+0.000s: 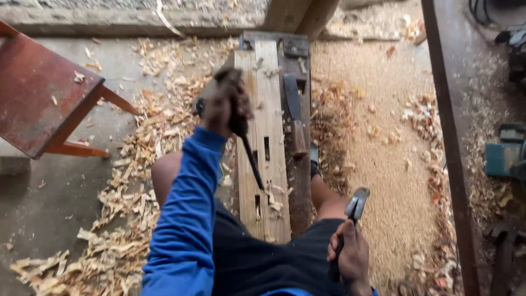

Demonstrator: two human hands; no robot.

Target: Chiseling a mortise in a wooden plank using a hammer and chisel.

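Note:
My left hand [224,104] is closed around the handle of a long dark chisel [253,161]. Its tip rests on a pale wooden plank [269,98] near a small rectangular mortise slot [258,205]. My right hand [350,255] grips a metal hammer [357,204], held low beside my thigh with its head up. The plank lies lengthwise between my knees on a dark bench [298,181], and it shows three slots cut in a row. A second chisel with a wooden handle [296,123] lies on the bench to the right of the plank.
Wood shavings [131,181] cover the concrete floor at left, and sawdust [378,164] spreads at right. A red wooden stool [38,93] stands at the upper left. A dark beam [446,137] runs down the right side, with a teal power tool [507,156] beyond it.

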